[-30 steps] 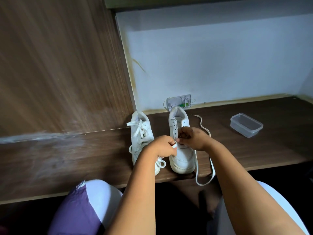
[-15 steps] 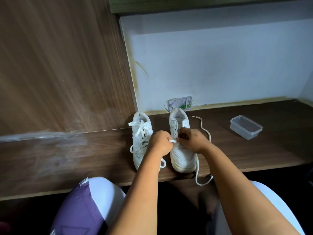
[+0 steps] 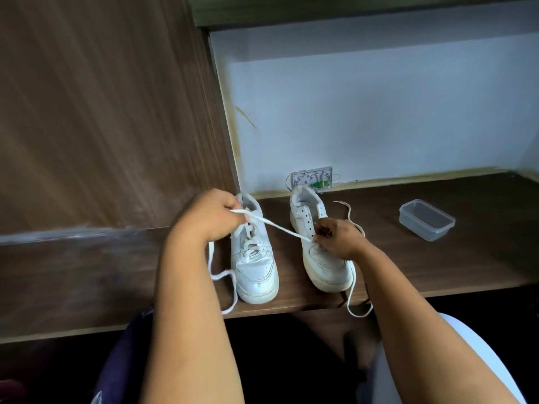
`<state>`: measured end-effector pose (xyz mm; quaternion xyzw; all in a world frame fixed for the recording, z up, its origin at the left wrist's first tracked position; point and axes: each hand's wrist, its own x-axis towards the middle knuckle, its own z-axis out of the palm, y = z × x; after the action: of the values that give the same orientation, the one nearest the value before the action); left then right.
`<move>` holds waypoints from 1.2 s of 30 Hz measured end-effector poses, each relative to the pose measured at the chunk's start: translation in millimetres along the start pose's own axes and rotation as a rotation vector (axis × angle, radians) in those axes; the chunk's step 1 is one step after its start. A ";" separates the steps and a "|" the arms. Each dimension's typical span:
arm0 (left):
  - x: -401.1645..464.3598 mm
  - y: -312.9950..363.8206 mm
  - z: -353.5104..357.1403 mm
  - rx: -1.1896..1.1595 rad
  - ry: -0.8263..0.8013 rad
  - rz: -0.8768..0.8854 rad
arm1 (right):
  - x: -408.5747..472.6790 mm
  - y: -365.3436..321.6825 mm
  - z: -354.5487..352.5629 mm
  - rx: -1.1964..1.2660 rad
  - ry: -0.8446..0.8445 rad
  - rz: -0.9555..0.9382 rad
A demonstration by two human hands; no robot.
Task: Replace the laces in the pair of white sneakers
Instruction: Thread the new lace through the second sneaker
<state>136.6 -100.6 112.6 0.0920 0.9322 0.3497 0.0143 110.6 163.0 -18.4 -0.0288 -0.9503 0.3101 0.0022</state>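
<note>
Head view, I see my left hand (image 3: 211, 215) pinching a white lace (image 3: 280, 228) drawn taut from the right sneaker (image 3: 323, 258), right hand (image 3: 339, 236) curled on that sneaker's eyelets, gripping the lace there, left sneaker (image 3: 253, 266) laced beside it, both on the wooden shelf (image 3: 437, 258), a clear container (image 3: 426, 219) well apart.

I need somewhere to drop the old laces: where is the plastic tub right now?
In the head view the clear plastic tub sits on the wooden shelf at far right, apart from the right-hand sneaker and beyond the right hand.
</note>
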 end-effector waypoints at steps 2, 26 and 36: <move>-7.2 1.9 -6.2 -0.134 -0.024 0.010 | -4.1 -8.3 0.9 -0.085 0.053 0.028; 2.7 34.5 44.0 -0.493 -0.087 0.146 | -44.4 -89.1 -3.4 0.592 0.027 -0.539; -8.5 34.1 1.9 -1.037 0.221 0.339 | -30.7 -41.9 6.8 0.531 -0.397 -0.201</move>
<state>150.7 -75.7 133.2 0.1844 0.6060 0.7678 -0.0966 138.9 123.5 1.2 0.1273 -0.8163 0.5445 -0.1448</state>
